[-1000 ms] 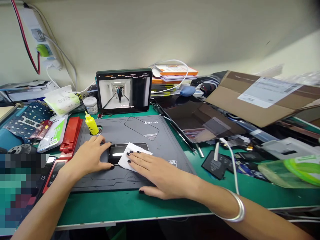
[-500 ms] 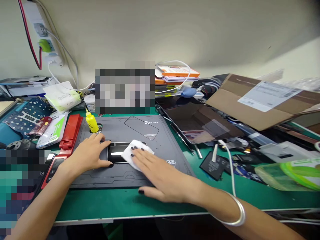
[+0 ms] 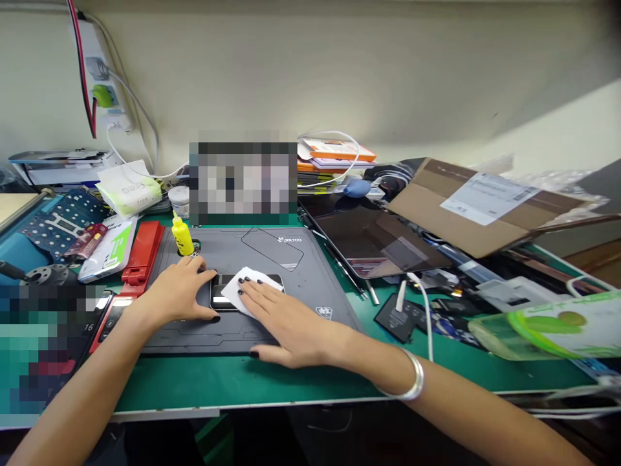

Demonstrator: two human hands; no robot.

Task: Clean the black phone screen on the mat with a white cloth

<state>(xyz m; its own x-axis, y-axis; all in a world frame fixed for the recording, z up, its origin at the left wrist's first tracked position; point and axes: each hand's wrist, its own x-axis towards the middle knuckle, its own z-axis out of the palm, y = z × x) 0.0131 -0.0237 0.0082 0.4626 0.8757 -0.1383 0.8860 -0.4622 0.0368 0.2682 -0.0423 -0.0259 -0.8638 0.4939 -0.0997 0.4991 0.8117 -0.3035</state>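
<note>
A dark smartphone [image 3: 220, 299] lies flat on the grey work mat [image 3: 194, 340]. Thumb and forefinger of my left hand [image 3: 177, 291] close on the two long edges at its left end. My right hand [image 3: 286, 320] lies with fingers stretched out on a folded white wipe [image 3: 235, 294], pressing it onto the glass. Its thumb is spread out toward the mat's front edge. Wipe and hand cover much of the phone's middle. Behind the phone, a thin black-rimmed clear panel [image 3: 272, 249] rests on the mat. A yellow squeeze bottle [image 3: 182, 238] stands beyond my left hand.
On the left sit a red tool [image 3: 141, 255], a white-and-green packet [image 3: 109, 252] and a tissue pack [image 3: 129, 188]. To the right are a large dark screen panel [image 3: 373, 233], a cardboard box [image 3: 431, 194], a black battery [image 3: 395, 317] and a white cable [image 3: 427, 317].
My right hand has slid the wipe a little left along the phone. My left hand keeps its place at the phone's end. The camera view has shifted slightly.
</note>
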